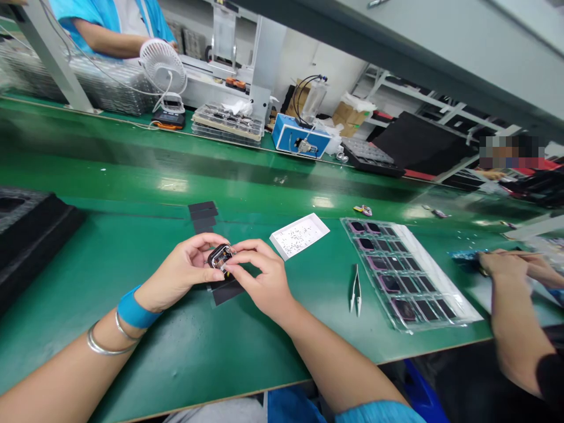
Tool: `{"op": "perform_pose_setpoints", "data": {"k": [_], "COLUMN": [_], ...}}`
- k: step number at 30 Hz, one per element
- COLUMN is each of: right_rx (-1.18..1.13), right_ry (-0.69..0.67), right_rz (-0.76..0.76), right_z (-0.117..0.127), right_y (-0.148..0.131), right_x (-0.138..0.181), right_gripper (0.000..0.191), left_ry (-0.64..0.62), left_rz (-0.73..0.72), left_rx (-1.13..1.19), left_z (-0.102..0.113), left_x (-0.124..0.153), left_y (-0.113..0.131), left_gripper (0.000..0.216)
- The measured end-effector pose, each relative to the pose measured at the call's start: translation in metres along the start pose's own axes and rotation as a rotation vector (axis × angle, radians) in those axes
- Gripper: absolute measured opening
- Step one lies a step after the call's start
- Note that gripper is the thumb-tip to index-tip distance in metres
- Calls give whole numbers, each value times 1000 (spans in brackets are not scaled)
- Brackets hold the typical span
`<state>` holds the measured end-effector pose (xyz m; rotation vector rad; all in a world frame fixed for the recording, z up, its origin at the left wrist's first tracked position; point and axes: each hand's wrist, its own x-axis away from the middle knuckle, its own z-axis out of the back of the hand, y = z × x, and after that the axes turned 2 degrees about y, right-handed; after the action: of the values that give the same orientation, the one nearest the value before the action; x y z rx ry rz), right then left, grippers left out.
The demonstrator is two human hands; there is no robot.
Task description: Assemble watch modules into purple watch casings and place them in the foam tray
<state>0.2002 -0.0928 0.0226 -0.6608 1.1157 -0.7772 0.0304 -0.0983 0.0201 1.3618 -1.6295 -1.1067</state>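
A small black watch case (220,257), its inner parts showing, is held between the thumb and fingers of my left hand (187,264). My right hand (264,276) has its thumb and index finger pinched together at the right side of the case. Whatever lies between those fingertips is too small to make out. Beneath the case, black strips (227,291) lie on the green table mat (185,358). A white shallow box (300,235) with many tiny dark pieces sits beyond my right hand. Tweezers (356,291) lie farther right, apart from both hands.
A clear tray (396,273) holds several dark square pieces at right. Beside it a co-worker's hands (506,264) handle something. Black foam (30,235) stands at left. Along the back are a white fan (163,64) and a blue box device (299,136); a grey beam (396,53) crosses overhead.
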Motion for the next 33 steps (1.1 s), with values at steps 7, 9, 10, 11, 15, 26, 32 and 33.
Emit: {"op": "perform_pose_setpoints", "data": {"k": [7, 9, 10, 11, 15, 26, 32, 33], "right_rx": [37, 61, 81, 107, 328, 244, 46, 47], "right_ry": [-84, -100, -100, -96, 42, 125, 52, 60], "right_rz": [-36, -40, -33, -17, 72, -67, -80, -75], "right_z": [1, -1, -1, -1, 25, 51, 2, 1], "right_y": [4, 3, 2, 1, 4, 9, -2, 0], "right_x": [0, 0, -1, -2, -13, -24, -3, -2], "right_gripper": [4, 4, 5, 5, 7, 7, 8, 8], "left_ry": [34, 38, 42, 51, 104, 106, 78, 76], "left_rz": [30, 49, 57, 62, 69, 123, 116, 116], "left_rx": [19, 30, 35, 38, 81, 152, 143, 140], "left_z": [0, -1, -1, -1, -3, -5, -5, -5], "left_x": [-1, -2, -2, -3, -3, -1, -1, -1], "left_y": [-3, -3, -4, -4, -3, -2, -3, -4], "left_gripper": [43, 42, 42, 42, 41, 41, 43, 43]}}
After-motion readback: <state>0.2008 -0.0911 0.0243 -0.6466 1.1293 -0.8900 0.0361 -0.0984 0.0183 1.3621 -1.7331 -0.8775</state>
